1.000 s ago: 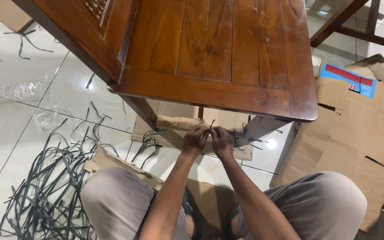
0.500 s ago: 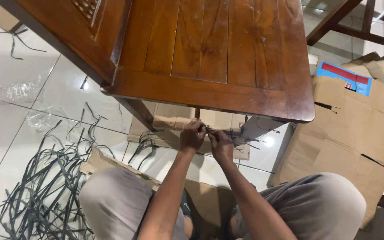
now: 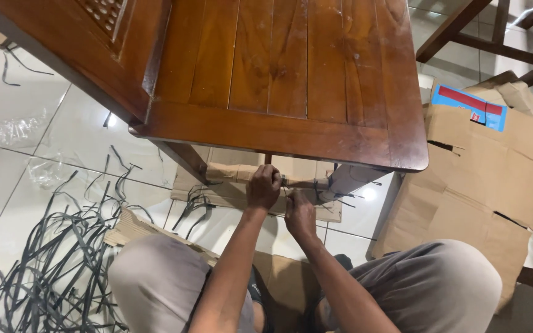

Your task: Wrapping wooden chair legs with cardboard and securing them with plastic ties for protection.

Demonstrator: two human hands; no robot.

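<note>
Cardboard-wrapped rail (image 3: 300,184) beneath wooden table (image 3: 279,74): gripped at its left end by curled left hand (image 3: 264,187); right hand (image 3: 299,214) pinched just below it.

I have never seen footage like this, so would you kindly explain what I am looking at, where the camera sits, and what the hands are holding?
There is no machine here: a person wears a camera on the head, and it looks down at their own two bare hands. They sit low, knees at the bottom of the picture, in front of a wooden table.

The left hand and right hand work just below the table's edge, on a cardboard-wrapped rail bound with dark strapping. Both hands seem closed on the wrapping or strap; exactly what the fingers pinch is too small to tell.

On the tiled floor lie a heap of cut black straps, clear plastic film and flattened cardboard boxes.
</note>
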